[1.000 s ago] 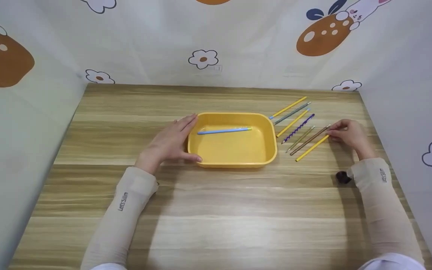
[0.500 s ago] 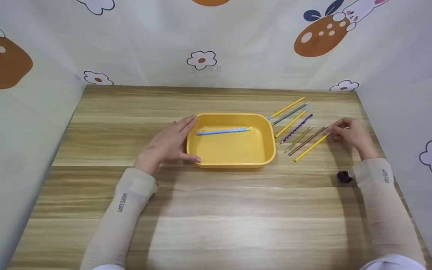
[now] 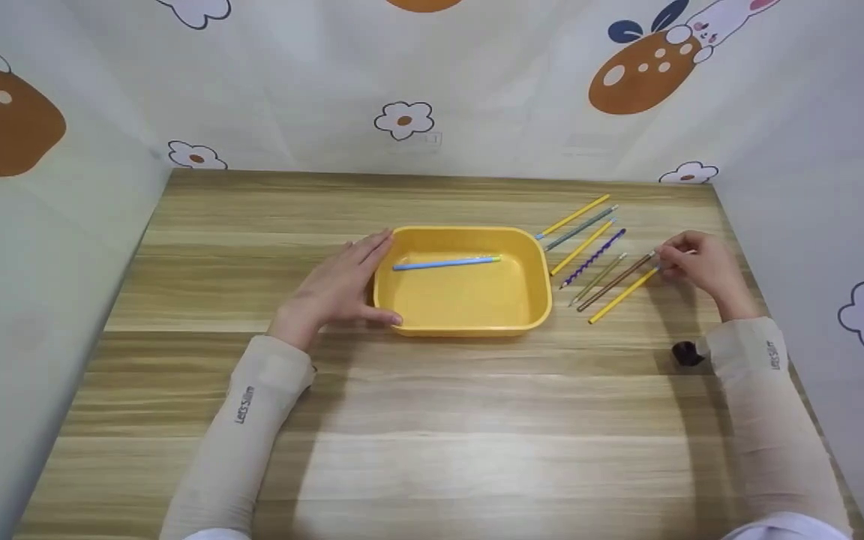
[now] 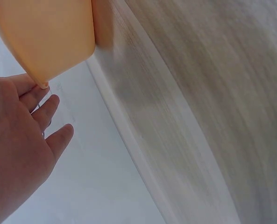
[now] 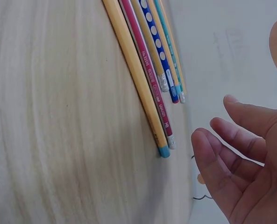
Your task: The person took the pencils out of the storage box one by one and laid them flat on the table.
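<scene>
My left hand (image 3: 334, 289) spans the left end of a yellow plastic tray (image 3: 469, 331), its fingers against the side and thumb at the near corner. In the left wrist view, fairly straight fingertips touch the tray's rim (image 4: 44, 85). A light blue pencil (image 3: 447, 263) lies inside the tray. My right hand (image 3: 706, 270) hovers by the eraser ends of the pencils right of the tray. Its fingers are parted around nothing in the right wrist view. Nearest to it are a yellow pencil with a blue end (image 5: 139, 79) and a maroon pencil (image 5: 156, 90).
Further along the slanted row lie a short gold pencil (image 3: 599, 279), a purple-blue dotted pencil (image 3: 593, 259) and several others toward the back. A dark round object (image 3: 687, 353) sits at the right cuff. Patterned cloth (image 3: 507, 90) hangs behind the wooden table (image 3: 432, 427).
My right hand has shifted slightly at the pencil ends and risen a little. The tray, the left hand and the pencils stay in place.
</scene>
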The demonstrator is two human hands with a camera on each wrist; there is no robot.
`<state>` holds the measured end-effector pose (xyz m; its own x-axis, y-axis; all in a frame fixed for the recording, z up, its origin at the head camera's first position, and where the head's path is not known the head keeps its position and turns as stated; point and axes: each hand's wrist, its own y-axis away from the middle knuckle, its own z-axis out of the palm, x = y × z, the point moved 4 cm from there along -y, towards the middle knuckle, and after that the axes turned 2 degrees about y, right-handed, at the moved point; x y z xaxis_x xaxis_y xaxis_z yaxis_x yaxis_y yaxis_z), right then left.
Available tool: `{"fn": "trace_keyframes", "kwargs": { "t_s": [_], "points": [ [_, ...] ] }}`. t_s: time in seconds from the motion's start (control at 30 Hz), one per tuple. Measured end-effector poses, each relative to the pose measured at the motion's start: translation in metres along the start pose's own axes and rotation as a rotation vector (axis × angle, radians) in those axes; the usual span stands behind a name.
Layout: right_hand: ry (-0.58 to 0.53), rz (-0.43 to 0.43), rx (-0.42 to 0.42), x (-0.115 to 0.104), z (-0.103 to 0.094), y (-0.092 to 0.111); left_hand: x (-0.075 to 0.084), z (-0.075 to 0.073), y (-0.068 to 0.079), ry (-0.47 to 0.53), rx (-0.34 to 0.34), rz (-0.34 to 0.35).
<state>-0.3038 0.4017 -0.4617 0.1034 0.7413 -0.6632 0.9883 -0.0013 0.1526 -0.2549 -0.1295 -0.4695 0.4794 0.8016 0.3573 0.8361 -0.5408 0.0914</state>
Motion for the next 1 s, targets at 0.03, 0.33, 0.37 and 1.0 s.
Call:
{"fn": "trace_keyframes", "kwargs": {
  "t_s": [0.03,0.33,0.37,1.0],
  "points": [
    [-0.004,-0.002,0.001,-0.001,0.000,0.000,0.000,0.000,0.000,-0.002,-0.001,0.001],
    [-0.053,-0.006,-0.009,-0.014,0.003,0.002,0.000,0.000,-0.001,-0.003,-0.002,0.003],
    [-0.056,-0.008,-0.012,-0.015,0.004,0.002,0.000,0.000,0.000,-0.002,-0.002,0.002],
    [-0.155,-0.074,-0.055,-0.045,0.012,0.002,0.000,-0.001,0.001,-0.005,-0.032,-0.035]
  ]
}}
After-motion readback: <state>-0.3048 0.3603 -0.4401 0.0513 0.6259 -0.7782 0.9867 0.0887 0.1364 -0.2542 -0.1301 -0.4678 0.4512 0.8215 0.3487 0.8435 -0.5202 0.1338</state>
